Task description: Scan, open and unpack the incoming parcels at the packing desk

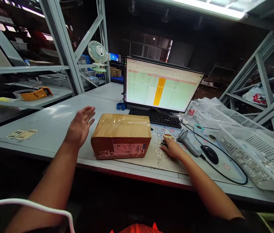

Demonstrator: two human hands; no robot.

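Observation:
A taped brown cardboard box (121, 136) with a printed shipping label (129, 149) on its front side sits near the table's front edge. Just left of the box, my left hand (80, 126) is raised, its fingers stretched out and nothing in it. My right hand (172, 148) is low over a patterned desk mat (157, 155), to the right of the box and apart from it. Its fingers are bent round a small dark thing, mostly hidden, which I cannot make out. A grey barcode scanner (189, 144) lies close to that hand.
Behind the box stand a monitor (161, 85) showing a spreadsheet and a black keyboard (155, 117). A black mouse (209, 154), a cable and white perforated baskets (255, 158) are on the right. A blue tape roll (121, 106) is near the monitor; labels (22, 134) lie far left.

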